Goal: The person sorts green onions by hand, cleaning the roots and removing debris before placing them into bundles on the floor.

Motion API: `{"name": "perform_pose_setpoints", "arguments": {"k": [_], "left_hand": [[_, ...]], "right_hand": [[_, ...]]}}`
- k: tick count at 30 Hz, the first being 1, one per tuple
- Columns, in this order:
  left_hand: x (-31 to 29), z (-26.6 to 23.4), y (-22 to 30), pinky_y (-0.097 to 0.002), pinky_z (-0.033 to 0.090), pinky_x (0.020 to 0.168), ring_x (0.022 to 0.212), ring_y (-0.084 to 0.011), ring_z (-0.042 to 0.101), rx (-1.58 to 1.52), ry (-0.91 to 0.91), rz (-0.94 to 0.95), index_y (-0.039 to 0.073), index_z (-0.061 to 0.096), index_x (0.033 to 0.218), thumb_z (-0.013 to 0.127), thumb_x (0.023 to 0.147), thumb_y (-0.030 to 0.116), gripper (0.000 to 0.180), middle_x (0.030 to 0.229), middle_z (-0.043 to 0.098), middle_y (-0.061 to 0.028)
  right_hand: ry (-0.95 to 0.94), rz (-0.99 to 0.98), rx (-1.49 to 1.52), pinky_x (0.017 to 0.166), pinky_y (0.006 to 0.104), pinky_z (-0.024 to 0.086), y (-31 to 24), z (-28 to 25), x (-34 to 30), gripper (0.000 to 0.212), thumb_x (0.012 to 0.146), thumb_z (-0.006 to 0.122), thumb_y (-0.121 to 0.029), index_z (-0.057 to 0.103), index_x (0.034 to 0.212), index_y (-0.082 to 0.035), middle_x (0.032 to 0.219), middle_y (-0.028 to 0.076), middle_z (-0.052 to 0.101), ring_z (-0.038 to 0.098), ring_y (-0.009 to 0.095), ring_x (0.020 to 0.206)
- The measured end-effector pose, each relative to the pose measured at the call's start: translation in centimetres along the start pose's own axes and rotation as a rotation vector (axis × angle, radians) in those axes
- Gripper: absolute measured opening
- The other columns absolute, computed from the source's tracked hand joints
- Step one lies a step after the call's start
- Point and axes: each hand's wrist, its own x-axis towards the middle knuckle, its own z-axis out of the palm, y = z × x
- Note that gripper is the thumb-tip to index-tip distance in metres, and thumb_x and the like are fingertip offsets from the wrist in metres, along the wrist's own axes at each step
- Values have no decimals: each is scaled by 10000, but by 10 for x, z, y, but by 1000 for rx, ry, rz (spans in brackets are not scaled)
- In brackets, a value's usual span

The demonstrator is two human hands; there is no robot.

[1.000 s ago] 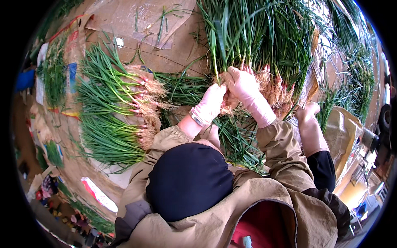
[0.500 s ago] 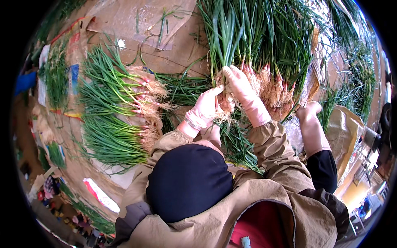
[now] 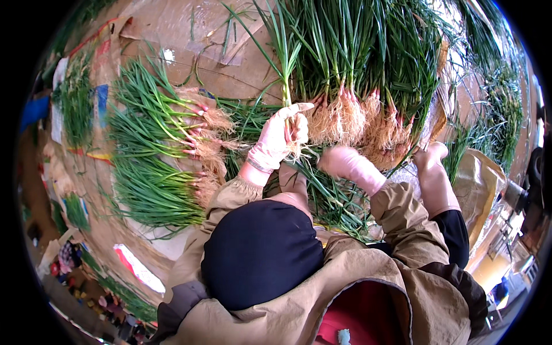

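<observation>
My left hand (image 3: 280,138) is wrapped round the lower stems of a few spring onions (image 3: 286,63), their green leaves pointing away from me and pale roots showing below the fist. My right hand (image 3: 348,164) is lower and to the right, smeared by motion, so its fingers do not show clearly. Thin gloves seem to cover both hands. Just beyond them lies a large row of spring onions (image 3: 342,118) with reddish bases and bushy roots toward me. To the left, a neat pile (image 3: 161,144) has its roots turned toward my hands.
Loose green leaves (image 3: 339,201) lie under and between my arms. My bare foot (image 3: 428,158) rests at the right beside a brown sheet (image 3: 480,178). More greens (image 3: 500,103) are spread at the far right. Scattered leaf scraps lie on the brown floor covering (image 3: 167,29).
My right hand has come away from the stems and dropped toward me. The spring onions in my left hand have shifted left, and fewer leaves show above that hand.
</observation>
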Motion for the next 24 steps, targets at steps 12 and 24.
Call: {"name": "perform_pose_setpoints", "arguments": {"k": [12,24], "left_hand": [[-16,-23,-20,-291,470,489,468,-130,490,-14,191,82,-1,576,934,475,831,121,189,626,538,-50],[-7,-33,-18,-263,350,403,380,-145,390,165,127,-143,-24,574,801,396,847,128,238,523,471,-37]], "right_hand": [[817,-185,813,564,298,517,-106,-68,1,168,891,529,-135,585,1029,-58,751,122,652,644,206,607],[1136,-87,197,743,396,493,-105,-77,37,314,867,591,-247,582,1069,-8,875,165,631,607,323,817]]}}
